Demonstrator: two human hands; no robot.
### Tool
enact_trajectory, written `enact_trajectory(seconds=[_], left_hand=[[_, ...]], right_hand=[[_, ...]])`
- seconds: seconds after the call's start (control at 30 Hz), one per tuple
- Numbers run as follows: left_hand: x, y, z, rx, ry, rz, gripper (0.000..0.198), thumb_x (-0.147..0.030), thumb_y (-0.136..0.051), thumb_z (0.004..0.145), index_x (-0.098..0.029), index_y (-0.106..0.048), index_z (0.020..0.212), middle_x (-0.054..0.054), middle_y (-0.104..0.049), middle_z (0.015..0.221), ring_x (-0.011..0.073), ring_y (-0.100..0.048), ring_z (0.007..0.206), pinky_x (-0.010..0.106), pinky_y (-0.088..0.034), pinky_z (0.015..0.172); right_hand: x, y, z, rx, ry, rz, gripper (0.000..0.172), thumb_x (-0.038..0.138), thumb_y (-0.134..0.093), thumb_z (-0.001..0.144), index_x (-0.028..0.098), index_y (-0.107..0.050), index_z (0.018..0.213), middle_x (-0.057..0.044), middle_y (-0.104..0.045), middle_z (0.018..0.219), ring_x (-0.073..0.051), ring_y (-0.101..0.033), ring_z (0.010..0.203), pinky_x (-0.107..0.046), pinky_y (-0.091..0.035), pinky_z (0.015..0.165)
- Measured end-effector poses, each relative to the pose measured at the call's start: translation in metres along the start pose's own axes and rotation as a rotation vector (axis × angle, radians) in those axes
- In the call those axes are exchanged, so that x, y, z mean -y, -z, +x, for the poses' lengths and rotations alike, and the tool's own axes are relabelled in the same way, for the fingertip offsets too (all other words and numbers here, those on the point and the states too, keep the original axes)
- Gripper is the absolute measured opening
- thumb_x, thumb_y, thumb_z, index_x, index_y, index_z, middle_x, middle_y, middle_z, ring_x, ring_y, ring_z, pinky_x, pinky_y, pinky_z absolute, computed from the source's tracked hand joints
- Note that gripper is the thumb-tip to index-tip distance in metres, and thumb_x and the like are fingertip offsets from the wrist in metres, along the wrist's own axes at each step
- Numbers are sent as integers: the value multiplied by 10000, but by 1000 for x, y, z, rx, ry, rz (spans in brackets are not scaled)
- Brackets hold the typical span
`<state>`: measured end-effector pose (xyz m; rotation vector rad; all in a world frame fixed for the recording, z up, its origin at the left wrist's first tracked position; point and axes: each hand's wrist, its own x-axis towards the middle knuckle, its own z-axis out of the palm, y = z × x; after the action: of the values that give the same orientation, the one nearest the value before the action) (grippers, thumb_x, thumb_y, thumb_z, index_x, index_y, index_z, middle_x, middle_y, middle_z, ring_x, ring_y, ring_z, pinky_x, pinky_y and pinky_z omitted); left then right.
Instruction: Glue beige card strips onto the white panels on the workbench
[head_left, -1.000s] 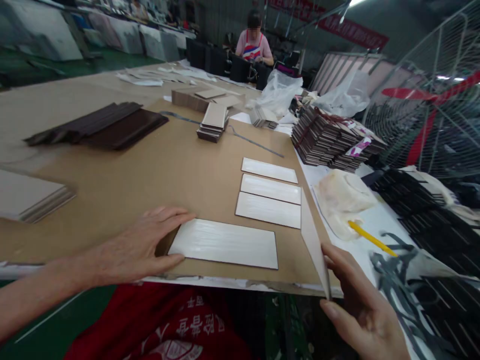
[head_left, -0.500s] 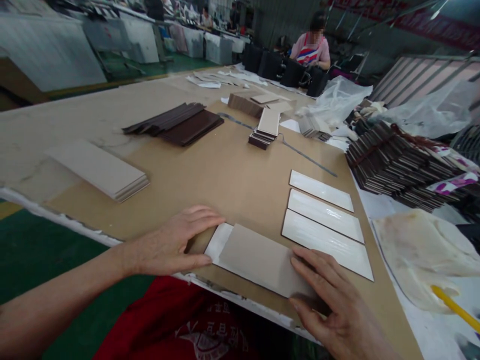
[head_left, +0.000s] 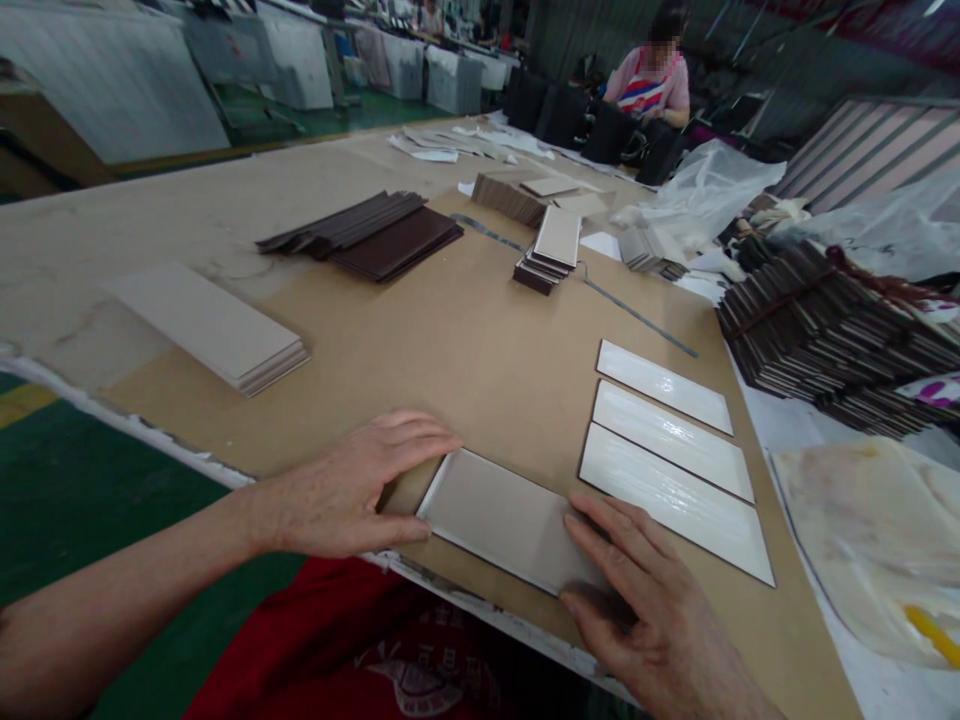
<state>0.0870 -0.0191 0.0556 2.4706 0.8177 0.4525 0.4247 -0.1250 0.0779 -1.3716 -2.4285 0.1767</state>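
A grey cardboard piece (head_left: 504,512) lies on a dark-edged, white-coated panel (head_left: 433,492) near the table's front edge. Only a narrow white strip of that panel shows at its left end. My left hand (head_left: 352,488) braces this end, its thumb and fingertips at the two corners. My right hand (head_left: 637,575) grips the cardboard's right end between thumb and fingers, hiding that end. Just beyond my right hand lie three white, glossy panels with dark edges, the nearest panel (head_left: 675,505) closest to my fingers.
Stacked grey boards (head_left: 214,330) lie at left, dark brown strips (head_left: 397,240) behind them. A small panel stack (head_left: 551,245) stands mid-table. Piled dark panels (head_left: 817,325) and a stained whitish container (head_left: 847,540) are at right. A person (head_left: 651,85) sits across the table.
The grey cardboard has slid left over the panel, covering most of the white that showed at the left end. My right hand has moved left with it. The view has shifted slightly.
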Motion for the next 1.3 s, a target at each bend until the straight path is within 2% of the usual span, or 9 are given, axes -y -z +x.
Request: enact_trajectory(seconds=[0.37,1.0,1.3], left_hand=[[2,-1,1,-10,-3,-20,633,-441,-682,913,-266,-447,1473,98,-559,1440,299,-484,1357,498,-406,1157],[-1,1,2,7,1,-23,614,-414,-693,907,-259,-463,1455,91,-557,1433,286,-478,1350,471,-399,1155],[-1,0,4,18,-16,14,475,-375,-684,902,-294,-580,1358,66,-571,1414,297,-489,1331,485,-413,1134]], right_hand=[[-2,-5,1,-11,-1,12,469,229,-659,894,185,-603,1357,-118,-592,1441,-321,-571,1302,-535,-552,1026],[-2,-10,2,7,-7,53,439,224,-672,890,177,-647,1325,-128,-597,1435,-346,-561,1300,-566,-547,1022],[1,-4,3,80,-22,44,426,206,-640,902,156,-637,1325,-135,-574,1456,-335,-509,1344,-567,-519,1061]])
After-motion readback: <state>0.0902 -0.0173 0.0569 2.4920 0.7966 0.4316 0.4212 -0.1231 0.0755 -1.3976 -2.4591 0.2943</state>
